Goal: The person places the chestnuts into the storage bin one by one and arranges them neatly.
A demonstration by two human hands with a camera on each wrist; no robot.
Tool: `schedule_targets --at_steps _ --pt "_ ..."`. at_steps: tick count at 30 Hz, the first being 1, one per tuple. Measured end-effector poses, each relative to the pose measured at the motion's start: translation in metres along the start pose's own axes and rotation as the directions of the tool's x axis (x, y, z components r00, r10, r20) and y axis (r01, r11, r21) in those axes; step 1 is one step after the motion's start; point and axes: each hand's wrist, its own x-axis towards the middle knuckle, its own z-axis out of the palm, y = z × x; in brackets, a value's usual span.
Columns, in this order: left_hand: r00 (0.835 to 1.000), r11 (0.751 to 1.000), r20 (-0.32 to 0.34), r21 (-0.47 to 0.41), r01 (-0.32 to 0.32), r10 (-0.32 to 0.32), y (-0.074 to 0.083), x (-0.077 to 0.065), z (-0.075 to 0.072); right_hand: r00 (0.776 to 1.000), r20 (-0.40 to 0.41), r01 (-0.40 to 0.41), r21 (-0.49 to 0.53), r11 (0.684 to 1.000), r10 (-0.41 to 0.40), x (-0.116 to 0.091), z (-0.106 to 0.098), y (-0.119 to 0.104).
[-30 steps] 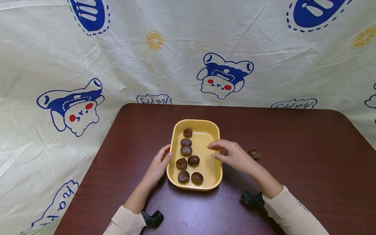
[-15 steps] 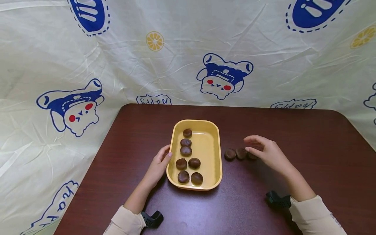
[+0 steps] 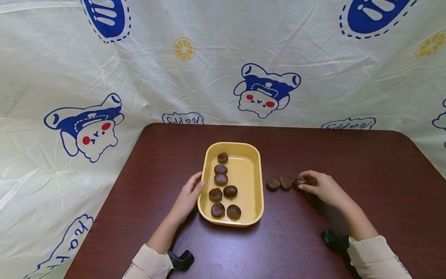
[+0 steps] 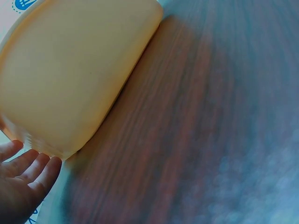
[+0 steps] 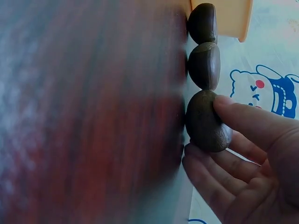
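My left hand [image 3: 189, 196] rests against the left side of a yellow tray [image 3: 260, 170], thumb tip at its rim. In the left wrist view, relaxed fingers [image 4: 46, 175] touch the tray's outer wall [image 4: 79, 70]. To the right of the tray, my right hand [image 3: 322, 188] pinches a brown chestnut [image 3: 299, 183] between thumb and fingers. The right wrist view has the thumb [image 5: 229, 105] on this chestnut [image 5: 205, 121] and fingertips beneath it. It forms the near end of a row with two other chestnuts [image 5: 203, 65], the farthest beside the tray.
Several chestnuts [image 3: 221, 179] lie in the tray, mostly along its left half and near end. The dark wooden table [image 3: 366, 166] extends around the tray. A white printed cloth [image 3: 209, 81] hangs behind the table's far edge.
My right hand has moved right from over the tray's edge and lowered to the rightmost chestnut, which it now pinches. The left hand and tray have stayed put.
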Motion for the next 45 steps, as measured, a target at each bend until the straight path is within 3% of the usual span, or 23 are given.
schedule_targets --at_steps 9,19,32,41,45 --pt "1.000 1.000 0.003 -0.007 -0.006 0.006 -0.001 0.001 0.000 1.000 -0.024 0.004 0.013 1.000 -0.003 -0.001 0.001 0.000" --pt "1.000 1.000 0.004 -0.015 -0.003 0.003 -0.001 0.001 0.000 0.994 -0.113 0.006 0.023 1.000 -0.003 -0.002 -0.001 -0.005" --pt "1.000 1.000 0.004 -0.019 -0.003 0.003 0.000 0.001 0.001 0.975 -0.212 0.087 0.059 0.995 -0.072 0.021 -0.001 -0.052" --pt "1.000 1.000 0.003 -0.013 -0.004 0.004 0.000 0.000 0.000 0.983 -0.137 0.143 0.156 0.977 -0.122 0.046 0.013 -0.097" --pt "1.000 1.000 -0.001 -0.006 -0.001 0.001 0.001 0.000 0.000 0.982 -0.066 0.187 0.134 0.973 -0.179 0.058 0.025 -0.113"
